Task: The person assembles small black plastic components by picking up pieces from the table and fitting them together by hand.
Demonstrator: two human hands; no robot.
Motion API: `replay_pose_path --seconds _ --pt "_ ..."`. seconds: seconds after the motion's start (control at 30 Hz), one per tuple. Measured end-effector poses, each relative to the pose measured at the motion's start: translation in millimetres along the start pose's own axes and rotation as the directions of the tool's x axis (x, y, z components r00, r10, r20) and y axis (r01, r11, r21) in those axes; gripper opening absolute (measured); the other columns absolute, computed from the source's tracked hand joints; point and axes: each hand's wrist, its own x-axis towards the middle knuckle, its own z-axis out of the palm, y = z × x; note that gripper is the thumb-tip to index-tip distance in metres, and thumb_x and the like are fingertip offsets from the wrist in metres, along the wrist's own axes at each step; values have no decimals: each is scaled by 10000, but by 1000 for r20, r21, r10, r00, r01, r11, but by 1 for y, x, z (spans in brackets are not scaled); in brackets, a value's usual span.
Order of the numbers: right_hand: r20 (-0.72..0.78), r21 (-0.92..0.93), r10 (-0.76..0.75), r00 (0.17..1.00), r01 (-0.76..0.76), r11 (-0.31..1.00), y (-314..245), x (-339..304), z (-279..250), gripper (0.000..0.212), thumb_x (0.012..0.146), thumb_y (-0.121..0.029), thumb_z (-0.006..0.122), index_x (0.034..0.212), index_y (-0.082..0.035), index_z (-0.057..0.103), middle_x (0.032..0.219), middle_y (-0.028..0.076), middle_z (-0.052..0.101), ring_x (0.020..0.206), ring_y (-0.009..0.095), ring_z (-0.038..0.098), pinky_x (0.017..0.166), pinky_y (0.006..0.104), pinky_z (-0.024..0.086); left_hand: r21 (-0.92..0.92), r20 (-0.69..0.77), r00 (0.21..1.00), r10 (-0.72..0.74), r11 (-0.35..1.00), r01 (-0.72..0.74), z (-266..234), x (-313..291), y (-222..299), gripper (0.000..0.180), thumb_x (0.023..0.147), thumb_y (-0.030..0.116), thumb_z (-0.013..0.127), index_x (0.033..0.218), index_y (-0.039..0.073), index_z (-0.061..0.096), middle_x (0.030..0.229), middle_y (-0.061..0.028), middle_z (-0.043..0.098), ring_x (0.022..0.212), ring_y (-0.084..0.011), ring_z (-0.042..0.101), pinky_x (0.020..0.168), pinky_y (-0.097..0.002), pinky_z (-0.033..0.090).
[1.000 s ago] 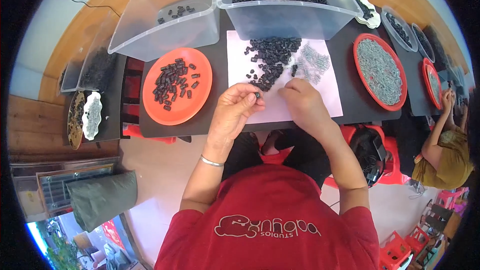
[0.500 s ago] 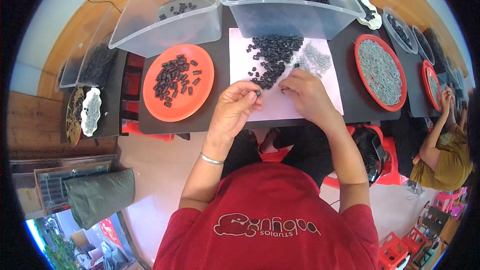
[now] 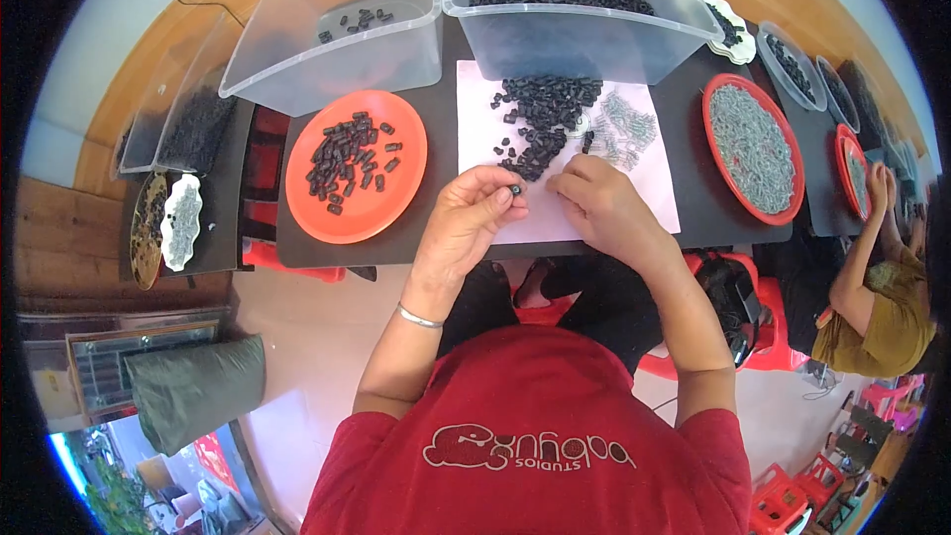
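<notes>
My left hand (image 3: 471, 213) pinches a small black cylindrical plastic part (image 3: 515, 190) between thumb and forefinger, its round end showing. Close to its right, my right hand (image 3: 602, 203) has its fingers curled together over the pink sheet (image 3: 540, 228); whatever lies in the fingertips is hidden. Just beyond both hands, a heap of loose black parts (image 3: 545, 109) spreads down the sheet. Beside that heap lies a scatter of thin silvery metal pieces (image 3: 629, 129). One black part (image 3: 588, 142) shows right behind my right fingers.
An orange plate (image 3: 401, 208) with black cylinders stands left; a red tray (image 3: 719, 163) of silvery pieces stands right. Two clear bins (image 3: 337, 74) (image 3: 584, 40) line the back of the dark table (image 3: 446, 94). Another person's arms (image 3: 867, 238) work at the far right.
My right hand has drawn slightly nearer to me, and a black part now shows behind its fingers. My left hand keeps its pinch on the black part, almost in place.
</notes>
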Motion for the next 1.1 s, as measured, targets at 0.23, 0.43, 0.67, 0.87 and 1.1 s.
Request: replay_pose_path --seconds 0.23,0.43,0.67,0.87,1.1 --pt "-152 441 315 937 -221 870 -18 1 5 112 792 -28 632 896 -1 664 787 115 620 685 221 615 611 311 477 6 -4 1000 6 1000 -6 2 1 -1 152 864 6 618 1016 15 618 981 -88 649 845 -159 647 782 -290 555" --pt "-81 651 380 921 -239 720 -34 6 9 126 822 -7 652 945 7 676 806 30 616 690 71 572 588 199 444 48 -9 1000 17 999 -16 3 1 -2 151 862 -2 619 1011 17 622 953 -101 659 829 -169 650 767 -296 556" --pt "-60 677 440 896 -287 678 -35 7 13 100 824 -17 658 920 12 662 813 20 629 688 46 548 589 190 447 85 13 999 42 995 -43 6 2 -3 150 859 -6 621 1008 11 623 918 -109 665 799 -174 653 727 -305 557" --pt "-21 624 432 901 -326 711 -37 8 7 82 813 -17 655 890 13 656 802 16 633 677 38 542 584 183 437 97 -7 999 48 994 -47 6 1 -3 144 853 -8 628 997 -3 624 900 -116 665 787 -177 655 716 -308 560" --pt "-134 512 352 926 -239 825 -36 8 11 91 771 -27 658 846 17 634 737 104 619 639 166 626 570 280 491 169 -47 995 93 982 -84 9 1 -5 115 846 -29 626 958 -15 646 876 -120 664 774 -184 657 705 -307 572"
